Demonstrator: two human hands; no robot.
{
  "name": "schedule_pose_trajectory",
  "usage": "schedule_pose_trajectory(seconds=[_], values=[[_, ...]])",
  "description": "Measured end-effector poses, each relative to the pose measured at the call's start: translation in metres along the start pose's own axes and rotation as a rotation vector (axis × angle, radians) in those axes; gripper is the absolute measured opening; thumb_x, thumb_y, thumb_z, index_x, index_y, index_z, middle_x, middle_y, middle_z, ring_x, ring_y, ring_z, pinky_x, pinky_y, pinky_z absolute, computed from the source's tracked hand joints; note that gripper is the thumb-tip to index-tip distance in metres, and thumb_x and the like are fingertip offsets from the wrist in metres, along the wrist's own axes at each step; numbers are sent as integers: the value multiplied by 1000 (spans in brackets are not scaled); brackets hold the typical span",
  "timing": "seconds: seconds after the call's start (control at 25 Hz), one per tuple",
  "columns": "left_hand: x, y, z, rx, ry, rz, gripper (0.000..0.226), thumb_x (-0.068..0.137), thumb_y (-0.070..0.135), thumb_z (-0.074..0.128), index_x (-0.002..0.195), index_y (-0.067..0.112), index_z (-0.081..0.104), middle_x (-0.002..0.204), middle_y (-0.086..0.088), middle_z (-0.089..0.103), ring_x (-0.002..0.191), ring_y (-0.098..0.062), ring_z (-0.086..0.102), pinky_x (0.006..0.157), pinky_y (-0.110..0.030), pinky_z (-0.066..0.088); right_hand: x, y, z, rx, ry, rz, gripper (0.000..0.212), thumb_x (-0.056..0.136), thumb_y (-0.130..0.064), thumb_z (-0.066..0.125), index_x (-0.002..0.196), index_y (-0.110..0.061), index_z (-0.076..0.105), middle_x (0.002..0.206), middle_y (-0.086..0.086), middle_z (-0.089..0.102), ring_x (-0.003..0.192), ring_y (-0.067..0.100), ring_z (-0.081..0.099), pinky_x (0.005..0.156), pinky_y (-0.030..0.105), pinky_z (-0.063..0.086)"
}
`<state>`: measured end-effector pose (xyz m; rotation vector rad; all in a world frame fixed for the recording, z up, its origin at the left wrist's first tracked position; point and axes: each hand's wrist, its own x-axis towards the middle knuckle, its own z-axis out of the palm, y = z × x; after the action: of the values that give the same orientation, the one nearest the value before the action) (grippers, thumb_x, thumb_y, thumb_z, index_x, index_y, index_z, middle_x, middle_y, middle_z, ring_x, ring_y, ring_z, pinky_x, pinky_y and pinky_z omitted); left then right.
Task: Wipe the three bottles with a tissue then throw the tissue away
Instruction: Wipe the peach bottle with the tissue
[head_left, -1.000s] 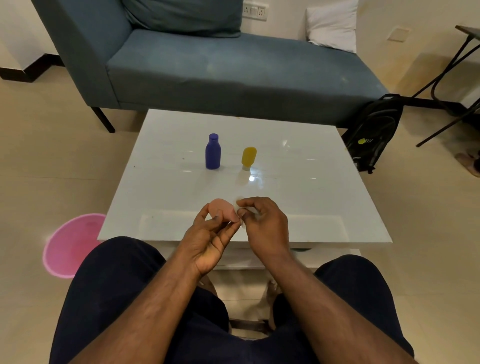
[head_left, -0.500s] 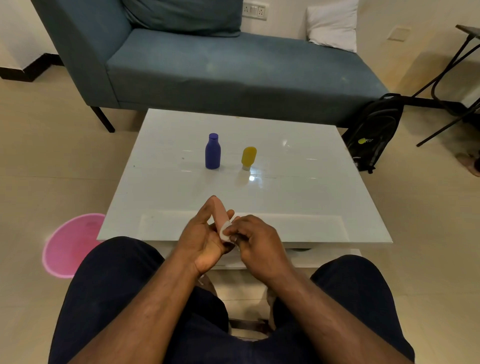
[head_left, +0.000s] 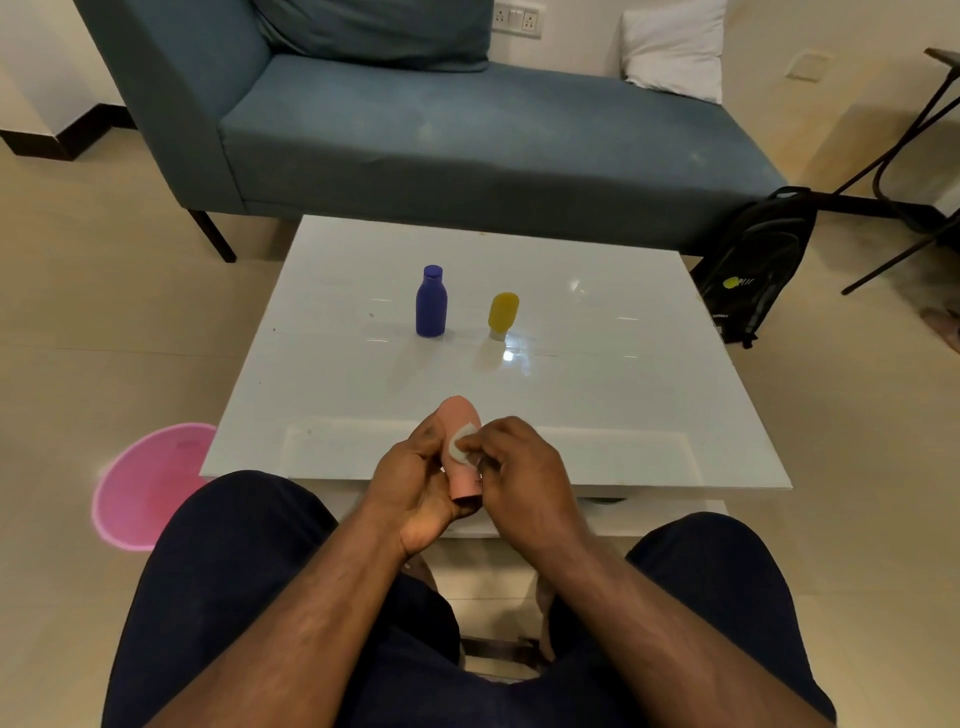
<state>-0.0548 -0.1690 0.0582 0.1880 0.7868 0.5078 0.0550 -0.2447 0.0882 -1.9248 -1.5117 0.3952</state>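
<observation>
counter (head_left: 597, 395): white, glossy, blue bottle (head_left: 431, 302) and yellow bottle (head_left: 503, 314) upright
left hand (head_left: 415, 483): gripping pink bottle (head_left: 460, 441)
right hand (head_left: 511, 467): pinching tissue (head_left: 461, 442) against pink bottle

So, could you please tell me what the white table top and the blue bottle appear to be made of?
The glossy white table top looks like glass or polished stone: it mirrors a bright light spot and the small yellow bottle standing on it. Which of the two cannot be told. The upright blue bottle seems matte plastic: even colour, no sharp glints.
</observation>
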Motion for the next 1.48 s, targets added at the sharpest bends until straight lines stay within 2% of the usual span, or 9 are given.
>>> schedule_pose_trajectory(seconds=[0.16, 0.32, 0.44, 0.6, 0.76, 0.92, 1.12, 1.32, 1.48], values=[[-1, -1, 0, 44, -34, -19, 41, 103, 35, 48, 140, 18, 56, 140, -19, 61, 122, -36, 59, 86, -54, 53, 27, 1, -8, 27, 104, 101, 18, 89, -9, 60, 101, -17, 70, 100, -3, 63, 89, 6, 56, 81, 12, 43], [-2, -1, -3, 87, -42, -12, 37, 105, 37, 43, 135, 23, 61, 129, -17, 69, 117, -36, 64, 94, -54, 51, 8, -4, 2, 10, 131, 26, 20, 88, -9, 58, 104, -16, 68, 101, -3, 60, 92, 10, 57, 81, 21, 49], [-6, -3, 0, 171, -78, -16, 35, 106, 37, 40, 133, 29, 62, 129, -18, 68, 95, -33, 70, 73, -46, 58, 6, 1, -3, 54, 163, 52, 19, 88, -8, 59, 101, -17, 69, 100, -5, 60, 90, 4, 56, 81, 19, 49], [-9, -7, 7, 370, -62, 27, 43, 105, 45, 41, 138, 22, 56, 128, -28, 61, 91, -30, 63, 62, -36, 46, 29, -1, -18, 18, 180, 133, 20, 89, -8, 57, 103, -19, 68, 103, -5, 63, 94, 6, 56, 84, 12, 42], [-9, -9, 6, 458, -39, 96, 69, 99, 65, 33, 132, 12, 61, 109, -18, 63, 91, -33, 55, 67, -39, 43, 16, -13, -9, -167, 27, -132, 22, 86, -11, 62, 107, -17, 67, 105, -1, 61, 97, 14, 50, 82, 23, 44], [-8, -6, 8, 524, 32, 145, 72, 95, 74, 24, 128, 25, 66, 126, -15, 69, 105, -34, 61, 77, -45, 47, 34, -1, -18, -142, 56, 23, 29, 86, -5, 59, 111, -17, 66, 108, 1, 61, 101, 16, 54, 89, 27, 45], [-11, -9, 10, 457, 20, 116, 78, 92, 77, 27, 123, 18, 68, 126, -22, 69, 118, -43, 61, 99, -55, 46, 12, -14, -6, -255, -20, -215, 24, 82, -12, 65, 105, -16, 69, 102, 2, 62, 93, 19, 53, 79, 32, 50], [-13, -6, 11, 328, -102, 78, 78, 92, 78, 23, 133, 26, 64, 133, -13, 68, 127, -32, 61, 108, -53, 42, 18, -11, -10, -209, 105, -116, 24, 86, -13, 64, 109, -10, 68, 103, 6, 62, 95, 20, 55, 79, 30, 50], [-23, -8, 15, 257, -190, 63, 79, 91, 80, 24, 146, 29, 51, 141, -9, 63, 128, -35, 61, 109, -64, 41, -9, -18, -11, -249, 6, -228, 27, 82, -13, 65, 109, -16, 68, 103, 3, 62, 92, 19, 54, 75, 29, 50]])
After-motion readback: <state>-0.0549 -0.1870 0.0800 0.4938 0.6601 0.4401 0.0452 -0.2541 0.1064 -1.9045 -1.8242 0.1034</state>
